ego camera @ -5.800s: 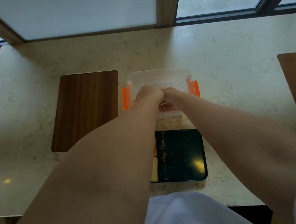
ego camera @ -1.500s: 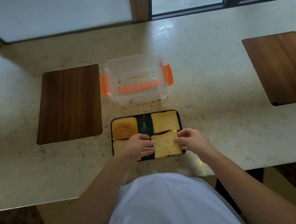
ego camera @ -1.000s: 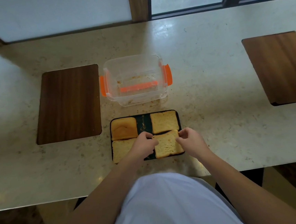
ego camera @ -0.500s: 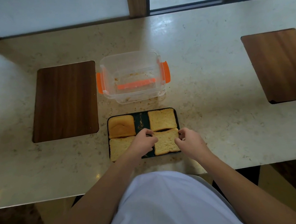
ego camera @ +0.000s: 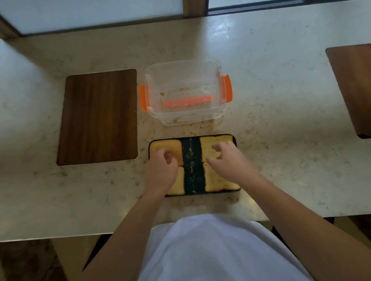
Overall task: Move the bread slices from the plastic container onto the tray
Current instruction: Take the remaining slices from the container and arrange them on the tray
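A black tray (ego camera: pixel 193 162) lies near the counter's front edge with several toasted bread slices on it, in two columns: far left slice (ego camera: pixel 173 146), far right slice (ego camera: pixel 207 144), near left slice (ego camera: pixel 178 186), near right slice (ego camera: pixel 218 182). My left hand (ego camera: pixel 163 170) hovers over the left column, fingers loosely curled, holding nothing. Over the right column my right hand (ego camera: pixel 227 160) spreads its fingers, also holding nothing. Behind the tray stands the clear plastic container (ego camera: pixel 187 115) with orange clips, holding only crumbs.
A dark wooden board (ego camera: pixel 97 117) is set in the marble counter to the left, another wooden board (ego camera: pixel 365 89) at the right. Crumbs lie between container and tray. Windows run along the back. My white shirt fills the bottom.
Both hands let go of the near right slice, which now lies square at the tray's right side. The hands moved apart and forward over the two columns.
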Motion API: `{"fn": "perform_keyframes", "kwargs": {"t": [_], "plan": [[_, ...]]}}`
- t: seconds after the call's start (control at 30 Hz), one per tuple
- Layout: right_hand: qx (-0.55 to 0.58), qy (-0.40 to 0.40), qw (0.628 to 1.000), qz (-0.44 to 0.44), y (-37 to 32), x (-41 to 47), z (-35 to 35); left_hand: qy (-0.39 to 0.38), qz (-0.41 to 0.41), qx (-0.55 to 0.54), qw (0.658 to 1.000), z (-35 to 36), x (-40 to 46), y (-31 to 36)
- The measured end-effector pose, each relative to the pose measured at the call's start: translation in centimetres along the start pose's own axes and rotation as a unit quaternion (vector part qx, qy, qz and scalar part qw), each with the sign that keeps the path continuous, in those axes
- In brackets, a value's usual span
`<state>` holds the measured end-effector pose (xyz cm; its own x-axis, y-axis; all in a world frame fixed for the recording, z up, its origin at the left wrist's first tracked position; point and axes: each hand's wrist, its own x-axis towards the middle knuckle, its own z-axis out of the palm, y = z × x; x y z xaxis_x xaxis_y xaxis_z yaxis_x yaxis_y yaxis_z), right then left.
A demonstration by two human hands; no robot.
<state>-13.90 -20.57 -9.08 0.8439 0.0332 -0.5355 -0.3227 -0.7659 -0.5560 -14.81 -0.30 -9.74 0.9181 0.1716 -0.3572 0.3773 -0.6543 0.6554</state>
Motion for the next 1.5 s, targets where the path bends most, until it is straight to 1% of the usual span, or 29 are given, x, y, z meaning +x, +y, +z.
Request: {"fn": "perform_keyframes", "kwargs": {"t": [0.07,0.13,0.2,0.27,0.33,0.5,0.67,0.77,0.93,1.03,1.17,1.27,1.33,1.37,1.43,1.5], "plan": [[0.001,-0.024,1.0,-0.016,-2.0,1.6,1.2,0.023,-0.025,0.026,0.999,-1.6,0.9,-1.3],[0.006,-0.063,0.998,-0.012,-3.3,3.0,2.7,0.023,-0.045,0.037,0.998,-2.5,1.5,-2.4],[0.028,-0.097,0.995,0.02,-4.2,3.9,3.8,0.028,-0.043,0.034,0.998,-2.9,1.9,-3.2],[0.056,-0.109,0.991,0.053,-4.8,4.4,4.7,0.031,-0.048,0.023,0.998,-3.1,2.2,-3.6],[0.063,-0.105,0.99,0.071,-5.4,4.7,5.5,0.021,-0.062,0.011,0.998,-3.1,2.4,-4.0],[0.093,-0.105,0.986,0.085,-6.3,4.8,6.4,-0.008,-0.097,-0.015,0.995,-2.9,3.3,-4.7],[0.089,-0.098,0.987,0.09,-6.9,4.3,6.4,-0.028,-0.113,-0.037,0.992,-2.8,3.9,-4.9],[0.098,-0.102,0.985,0.097,-6.8,4.1,6.2,-0.022,-0.107,-0.03,0.994,-2.4,4.1,-4.8],[0.1,-0.082,0.986,0.105,-6.3,3.9,6.0,-0.013,-0.096,-0.023,0.995,-1.9,3.7,-4.1],[0.109,-0.064,0.987,0.104,-6.0,3.8,5.7,-0.027,-0.083,-0.011,0.996,-1.6,3.5,-3.6],[0.116,-0.065,0.986,0.105,-5.7,3.3,5.6,-0.036,-0.061,0.001,0.997,-1.0,3.0,-3.4],[0.12,-0.057,0.986,0.104,-5.4,2.8,5.7,-0.006,-0.057,-0.026,0.998,-1.2,2.2,-3.9],[0.126,-0.045,0.986,0.104,-4.9,2.0,5.8,0.014,-0.06,-0.021,0.998,-1.6,1.5,-4.4],[0.126,-0.049,0.985,0.104,-4.7,1.5,6.0,0.017,-0.06,-0.021,0.998,-1.7,1.2,-4.8],[0.123,-0.083,0.984,0.096,-4.3,-0.4,7.1,0.017,-0.07,-0.02,0.997,-2.0,-0.9,-5.9],[0.132,-0.107,0.98,0.105,-4.1,-1.1,7.9,-0.006,-0.083,-0.013,0.996,-2.1,-1.7,-6.9]]}}
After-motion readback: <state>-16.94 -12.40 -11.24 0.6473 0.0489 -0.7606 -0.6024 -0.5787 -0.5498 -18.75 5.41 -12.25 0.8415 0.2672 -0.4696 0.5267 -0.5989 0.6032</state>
